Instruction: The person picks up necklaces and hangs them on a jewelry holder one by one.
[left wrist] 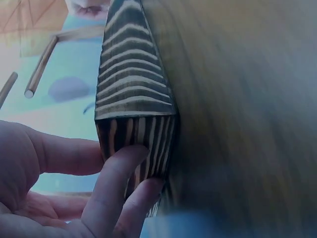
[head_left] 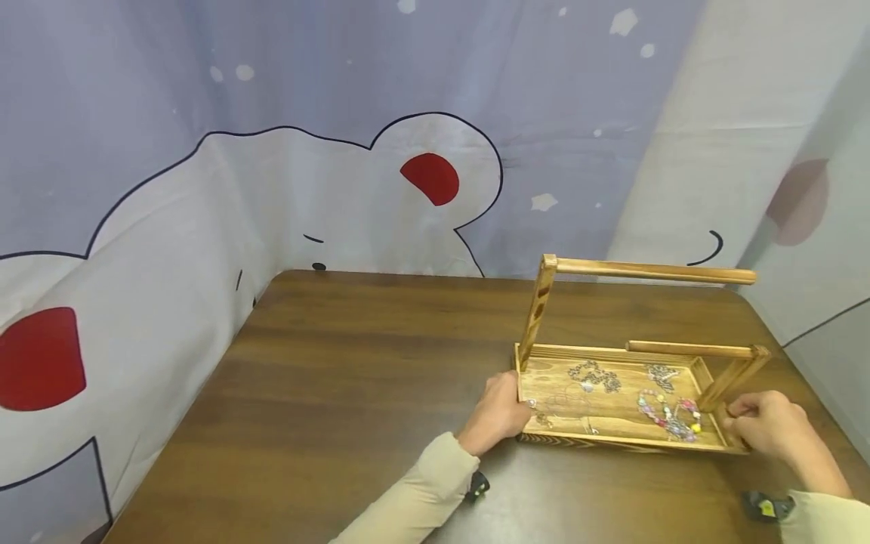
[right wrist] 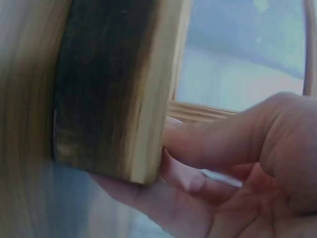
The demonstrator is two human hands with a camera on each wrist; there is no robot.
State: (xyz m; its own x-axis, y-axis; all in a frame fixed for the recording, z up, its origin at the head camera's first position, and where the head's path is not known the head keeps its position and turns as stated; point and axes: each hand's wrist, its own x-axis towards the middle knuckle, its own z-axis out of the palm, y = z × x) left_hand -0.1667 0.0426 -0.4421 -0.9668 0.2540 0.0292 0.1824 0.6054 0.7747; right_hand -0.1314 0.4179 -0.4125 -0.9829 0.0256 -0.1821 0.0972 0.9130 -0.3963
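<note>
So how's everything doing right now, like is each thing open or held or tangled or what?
Wooden tray: right way up, open on top, held
Left hand: gripping the tray's left end
Right hand: gripping the tray's right end
Tall bar: sideways, nothing hung on it
Low bar: sideways, nothing hung on it
Silver chain: bunched in the tray
Colourful beads: curled in the tray
Patterned cloth: hanging, wrinkled

We can read no text, label, brand, number or sign on anything in the head view or either wrist view.
</note>
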